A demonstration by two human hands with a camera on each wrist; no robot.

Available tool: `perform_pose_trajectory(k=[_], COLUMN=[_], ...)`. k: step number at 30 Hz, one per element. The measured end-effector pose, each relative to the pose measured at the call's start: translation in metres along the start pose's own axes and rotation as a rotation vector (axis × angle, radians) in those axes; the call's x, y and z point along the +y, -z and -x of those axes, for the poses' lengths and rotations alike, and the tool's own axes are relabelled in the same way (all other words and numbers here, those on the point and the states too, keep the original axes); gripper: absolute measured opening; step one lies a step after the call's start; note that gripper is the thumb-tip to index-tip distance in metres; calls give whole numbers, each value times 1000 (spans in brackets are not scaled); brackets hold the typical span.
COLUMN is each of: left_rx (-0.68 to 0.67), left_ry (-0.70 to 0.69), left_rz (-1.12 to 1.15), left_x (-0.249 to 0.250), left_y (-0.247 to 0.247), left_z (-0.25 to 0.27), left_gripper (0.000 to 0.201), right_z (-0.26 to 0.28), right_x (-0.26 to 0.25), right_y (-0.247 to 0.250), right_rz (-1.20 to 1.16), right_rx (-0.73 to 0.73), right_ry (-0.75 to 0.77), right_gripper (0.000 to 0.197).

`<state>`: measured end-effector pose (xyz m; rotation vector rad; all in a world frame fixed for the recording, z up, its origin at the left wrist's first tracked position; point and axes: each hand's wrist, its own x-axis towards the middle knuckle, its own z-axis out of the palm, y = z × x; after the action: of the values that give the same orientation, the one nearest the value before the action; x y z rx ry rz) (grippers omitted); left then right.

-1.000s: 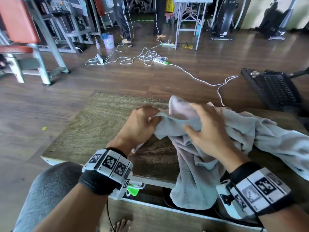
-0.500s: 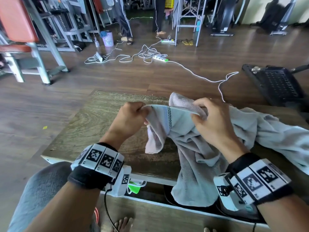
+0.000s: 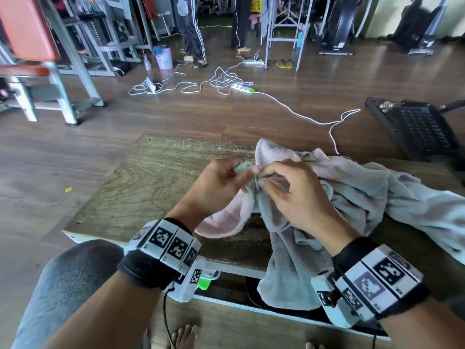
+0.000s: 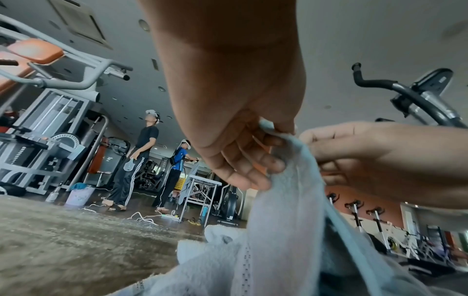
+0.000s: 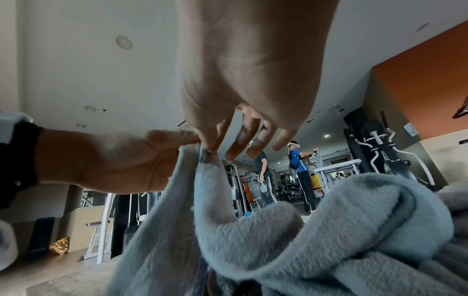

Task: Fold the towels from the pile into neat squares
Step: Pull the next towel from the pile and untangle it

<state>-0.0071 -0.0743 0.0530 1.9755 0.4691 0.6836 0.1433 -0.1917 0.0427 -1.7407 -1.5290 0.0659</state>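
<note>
Head view shows both hands meeting over the wooden table [image 3: 141, 187], each pinching the same towel edge. The left hand [image 3: 216, 187] has its fingers curled in, thumb and forefinger clamped on a small bunch of pale blue-grey towel [image 3: 284, 250]. The right hand [image 3: 299, 195] pinches the cloth just beside it, thumb and forefinger tips together on the hem; the two hands are nearly touching.

From the left wrist view, the left hand [image 4: 238, 140] holds the towel [image 4: 281, 230] between thumb and curled fingers [image 4: 253, 180], and the cloth hangs down from the grip, a dotted woven stripe running along it. The right hand [image 4: 380, 160] sits right against it on the other side of the fold.

From the right wrist view, the right hand [image 5: 243, 90] grips the towel [image 5: 278, 240] with thumb and forefinger only; the other three fingers [image 5: 243, 144] are stretched out and spread apart, touching nothing. The left hand [image 5: 108, 156] pinches the same edge beside it.

The held towel trails down over the near table edge. A pile [image 3: 377, 192] of crumpled towels lies on the table to the right; I cannot tell how many are in it, though a pinkish one [image 3: 226, 220] shows beneath the left hand.

On the floor beyond, one small pink bucket [image 3: 164, 57] has blue cloth in it. Two people stand further back.
</note>
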Motion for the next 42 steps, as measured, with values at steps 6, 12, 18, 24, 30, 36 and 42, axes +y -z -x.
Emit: perform_pose_trajectory(k=[6,12,18,24,30,36,42], left_rx=[1,-9,-71,-14,42,97,197], left_ry=[-25,-72,-64,-114,-105,-78,80], left_rz=[31,127,-186,-209,-342,-394,-493], left_x=[-8,-2,-10,-2,-2,-7,-15], left_y=[-12,-29,-35,-37,-25,-12,14], left_z=[-1,0,1,-3,-5,-9,-11], left_gripper=[25,8,13,15,31,39,14], right_z=[3,9,9,16,15,22,26], right_x=[-7,-5,4,4,20,29,46], right_y=[11,10,24,27,47,63,92], right_rz=[-179,-115,-128,-120,-16,-16,-54], right_rx=[30,55,241,89,230,259,536], right_ry=[-73,-83,-120,-117,-176,-177,-315], right_gripper=[13,19,4,14,12,39,27])
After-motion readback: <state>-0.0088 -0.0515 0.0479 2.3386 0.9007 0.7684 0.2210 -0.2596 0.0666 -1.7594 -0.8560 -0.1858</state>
